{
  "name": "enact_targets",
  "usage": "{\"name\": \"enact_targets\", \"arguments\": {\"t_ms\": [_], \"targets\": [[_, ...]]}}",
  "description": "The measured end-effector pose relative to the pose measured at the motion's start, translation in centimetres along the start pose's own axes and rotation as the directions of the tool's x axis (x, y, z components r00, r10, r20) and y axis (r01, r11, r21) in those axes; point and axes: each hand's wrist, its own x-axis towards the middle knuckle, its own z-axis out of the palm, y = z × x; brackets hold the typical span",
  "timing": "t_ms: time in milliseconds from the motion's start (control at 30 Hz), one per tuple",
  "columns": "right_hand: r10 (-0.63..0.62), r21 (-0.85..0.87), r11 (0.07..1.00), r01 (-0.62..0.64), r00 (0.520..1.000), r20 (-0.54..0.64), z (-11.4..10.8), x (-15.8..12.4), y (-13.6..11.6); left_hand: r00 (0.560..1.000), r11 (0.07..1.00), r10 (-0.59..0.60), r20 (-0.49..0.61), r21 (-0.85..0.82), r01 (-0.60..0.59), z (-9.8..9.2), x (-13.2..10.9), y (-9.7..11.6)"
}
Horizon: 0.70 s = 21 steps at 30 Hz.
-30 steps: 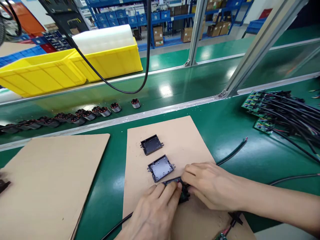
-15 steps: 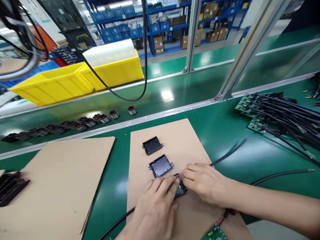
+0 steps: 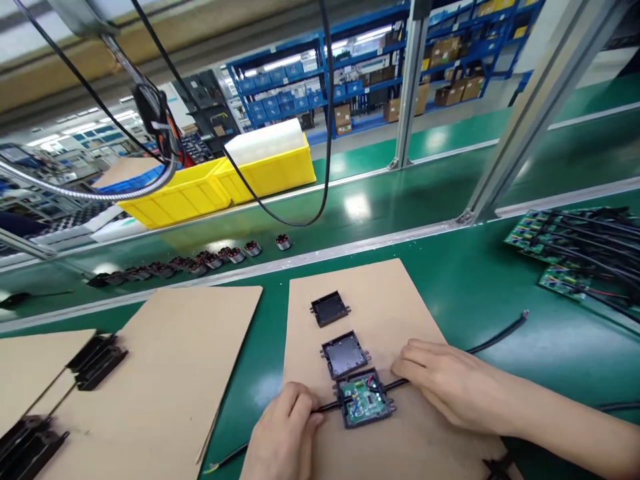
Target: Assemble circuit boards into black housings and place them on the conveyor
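A green circuit board (image 3: 364, 399) lies inside a small black plastic case (image 3: 371, 421), with a black cable leaving each side. My left hand (image 3: 285, 430) pinches the left cable (image 3: 329, 406) close to the case; its stripped end pokes out beyond my hand. On the other side, my right hand (image 3: 445, 380) has its fingers closed around the right cable (image 3: 397, 385), whose far end (image 3: 505, 333) extends past the knuckles. Just above are a black case half (image 3: 345, 353) and a second black case half (image 3: 330, 309), both with their hollow sides up. All rest on a cardboard sheet (image 3: 360, 280).
Circuit boards with black cables (image 3: 575, 247) are heaped at right. More cardboard (image 3: 185, 347) with black plastic parts (image 3: 97, 360) lies left. Small motor parts (image 3: 213, 259) line the metal rail, behind which stand yellow bins (image 3: 273, 170). A black cable (image 3: 327, 133) hangs down in a loop.
My left hand has moved off the case onto the left cable, uncovering the board. My right hand has shifted slightly out along the right cable. The camera view has tilted up and left.
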Motion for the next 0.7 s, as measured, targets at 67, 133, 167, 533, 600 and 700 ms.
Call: {"name": "enact_targets", "arguments": {"t_ms": [67, 133, 167, 533, 600, 700], "targets": [[-0.032, -0.021, 0.999, 0.03, 0.997, -0.076, -2.1, 0.6, 2.1, 0.997, 0.998, -0.02, -0.075, 0.065, 0.025, -1.8, 1.3, -1.5], [-0.062, -0.103, 0.994, 0.044, 0.982, -0.18, -5.0, 2.3, 5.1, 0.987, 0.988, -0.03, -0.155, 0.144, 0.053, -3.8, 4.6, -3.3], [-0.057, -0.158, 0.987, 0.025, 0.977, -0.203, -6.7, 3.6, 6.8, 0.982, 0.982, -0.029, -0.187, 0.177, 0.063, -4.7, 7.0, -4.2], [0.29, -0.309, 0.868, -0.39, 0.901, -0.323, -13.8, 12.8, 17.6, 0.981, 0.974, -0.06, -0.184, 0.202, 0.097, -1.6, 28.0, -8.9], [0.249, -0.288, 0.901, -0.324, 0.931, -0.268, -11.7, 10.8, 14.7, 0.994, 0.989, -0.036, -0.1, 0.138, 0.05, -1.1, 24.9, -8.9], [0.089, -0.192, 0.976, -0.107, 0.991, -0.099, -7.0, 6.7, 7.5, 0.996, 0.998, 0.056, 0.065, -0.007, -0.055, -1.1, 18.9, -8.0]]}}
